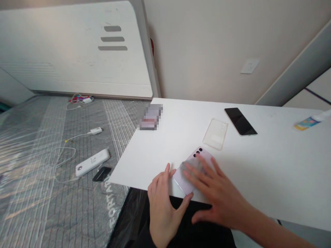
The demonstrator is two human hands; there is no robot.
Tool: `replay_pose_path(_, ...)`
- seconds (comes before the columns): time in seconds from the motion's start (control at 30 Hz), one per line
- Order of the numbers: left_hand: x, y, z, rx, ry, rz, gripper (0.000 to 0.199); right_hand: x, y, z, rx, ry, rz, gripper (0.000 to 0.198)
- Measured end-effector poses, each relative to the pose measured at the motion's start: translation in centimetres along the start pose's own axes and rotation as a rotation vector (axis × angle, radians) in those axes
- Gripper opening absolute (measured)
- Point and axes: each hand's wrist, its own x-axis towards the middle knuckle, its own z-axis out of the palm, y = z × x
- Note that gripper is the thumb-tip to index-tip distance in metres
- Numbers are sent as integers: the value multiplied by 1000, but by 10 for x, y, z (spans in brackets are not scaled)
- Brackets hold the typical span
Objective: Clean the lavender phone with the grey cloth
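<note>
A pale lilac phone (183,179) lies back side up and slanted near the table's front edge, its round camera lenses at the far end. My left hand (163,203) steadies its near end, thumb at one corner and fingertips along the other side. Across the phone's back my right hand (216,187) is laid with fingers stretched out, slightly smeared by motion. A blurred greyish patch shows by its fingertips; I cannot tell what it is. Just beyond lies a clear phone case (216,133), and past that a dark-screened phone (241,121).
On the white table (271,172), a small bottle (309,122) lies at the right and a pixelated item (151,117) at the back left corner. Left of it, a plastic-covered mattress (85,196) holds a white power bank (92,162), a black card-like piece (101,174) and cables.
</note>
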Motion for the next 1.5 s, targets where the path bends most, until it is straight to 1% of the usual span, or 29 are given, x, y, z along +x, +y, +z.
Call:
replay_pose_path(0.03, 0, 0, 0, -2, 0, 2, 91, 2, 0, 0, 34, -24, -39, 99)
replay_pose_path(0.07, 0, 1, -1, -1, -1, -1, 91, 3, 0, 0, 43, -29, -35, 95)
replay_pose_path(0.13, 1, 1, -1, 5, -6, -10, 92, 5, 0, -1, 9, 1, 67, 89)
replay_pose_path(0.17, 1, 2, -1, 7, -12, -14, 93, 6, 0, -1, 0, 5, 90, 90)
replay_pose_path(0.23, 0, 2, -1, 7, -19, -18, 94, 7, 0, -2, 30, -41, -3, 98)
replay_pose_path(0.3, 0, 2, -1, 2, -15, -19, 95, 9, -1, -1, 42, -80, -84, 98)
replay_pose_path(0.37, 0, 2, -1, 0, -10, -20, 95, 11, -1, 0, -5, -53, -12, 93)
replay_pose_path(0.4, 0, 2, -1, -1, -10, -19, 95, 11, -2, 0, -20, -40, 25, 93)
replay_pose_path(0.43, 0, 2, -1, -2, -11, -18, 96, 11, -2, 0, -15, -42, 22, 96)
replay_pose_path(0.5, 0, 3, -2, -8, -17, -25, 96, 8, -2, 0, 35, -83, -96, 104)
replay_pose_path(0.53, 0, 3, -2, -14, -19, -28, 97, 6, -1, 0, 53, -99, -159, 104)
replay_pose_path(0.57, 0, 4, -2, -19, -21, -32, 98, 4, 1, -1, 50, -99, -180, 101)
replay_pose_path(0.63, 0, 5, -3, -27, -26, -34, 100, 1, 5, -2, 1, -56, -97, 92)
replay_pose_path(0.7, 0, 6, -3, -32, -30, -35, 100, 1, 7, -3, -26, -28, -21, 93)
replay_pose_path(0.73, 1, 6, -3, -35, -31, -37, 99, 2, 7, -3, -13, -37, -48, 97)
replay_pose_path(0.77, 1, 6, -4, -41, -33, -42, 98, 3, 7, -3, 10, -57, -116, 101)
replay_pose_path(0.83, 1, 6, -4, -51, -38, -50, 99, 4, 7, -3, 25, -80, -209, 100)
replay_pose_path(0.9, 1, 6, -4, -51, -44, -52, 101, 5, 9, -3, -20, -39, -137, 90)
replay_pose_path(0.97, 1, 6, -3, -43, -43, -45, 101, 4, 12, -3, -38, -14, -83, 91)
replay_pose_path(1.03, 0, 5, -3, -38, -31, -35, 100, 3, 12, -3, -10, -39, -169, 99)
replay_pose_path(1.07, 0, 5, -2, -35, -23, -31, 99, 2, 13, -3, -8, -51, -193, 98)
replay_pose_path(1.17, 0, 3, -1, -20, -14, -22, 100, 4, 12, -3, -53, -21, -90, 90)
replay_pose_path(1.2, 0, 3, -1, -16, -14, -19, 99, 5, 12, -3, -45, -24, -90, 91)
replay_pose_path(1.27, 0, 2, 0, -11, -15, -17, 99, 7, 12, -2, 1, -58, -180, 98)
replay_pose_path(1.3, 1, 2, -1, -10, -13, -18, 99, 8, 12, -2, 9, -64, -206, 96)
replay_pose_path(1.37, 1, 3, -1, -9, -14, -20, 99, 9, 14, -2, -24, -33, -139, 90)
replay_pose_path(1.4, 1, 3, -2, -9, -17, -22, 100, 10, 15, -2, -39, -17, -97, 89)
replay_pose_path(1.43, 1, 3, -2, -9, -18, -20, 100, 10, 16, -2, -38, -17, -96, 91)
replay_pose_path(1.5, 0, 3, -2, -10, -20, -18, 100, 8, 17, -3, -4, -60, -193, 98)
